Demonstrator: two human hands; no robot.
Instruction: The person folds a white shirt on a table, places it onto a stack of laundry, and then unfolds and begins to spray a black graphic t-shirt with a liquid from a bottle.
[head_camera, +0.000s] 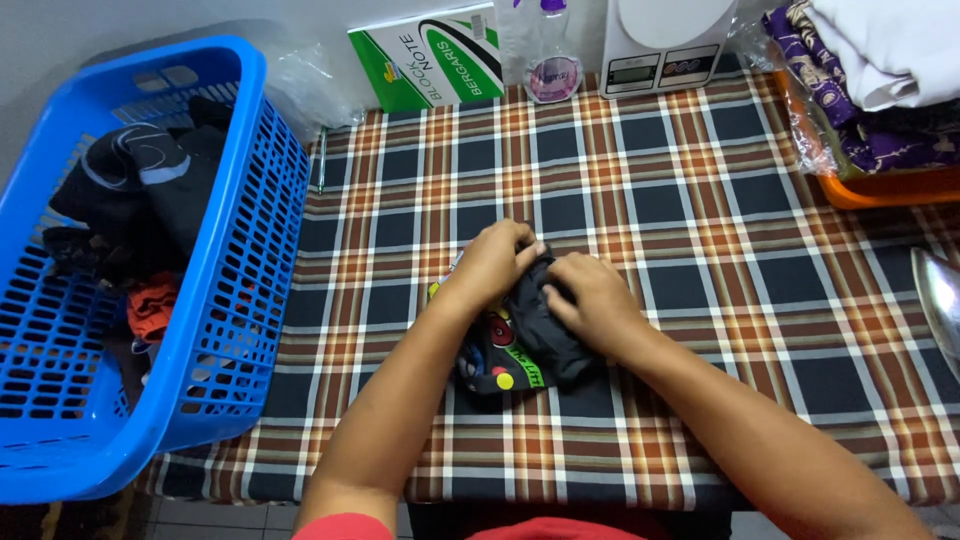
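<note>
At the far left, a blue plastic laundry basket (215, 300) with perforated walls stands against the edge of the table (700, 200). It holds dark garments (140, 190) and one orange-red piece (152, 308) lower down.

The table is covered by a plaid cloth in navy, brown, orange and white. Along its back edge, from left to right, stand a green and white notepad (428, 57) leaning on the wall, a clear spray bottle (548, 50) with a purple label, and a white digital kitchen scale (665, 42).

At the table's centre, near the front edge, lies a small dark garment (520, 350) with coloured printed patches in red, yellow and green. It is bunched into a compact bundle. The left hand (495, 262) rests on the upper left part of the bundle, fingers curled over the fabric; its grip is closed on the garment. The right hand (590, 300) lies just beside it on the upper right part, fingers bent down into the cloth; its grip is likewise closed on the garment. The two hands nearly touch above the bundle.

At the far right rear, an orange tray (890, 188) carries a stack of folded fabrics (880, 80), purple patterned and white, partly wrapped in clear plastic. A shiny metal object (942, 300) shows at the right edge; its kind cannot be determined.
</note>
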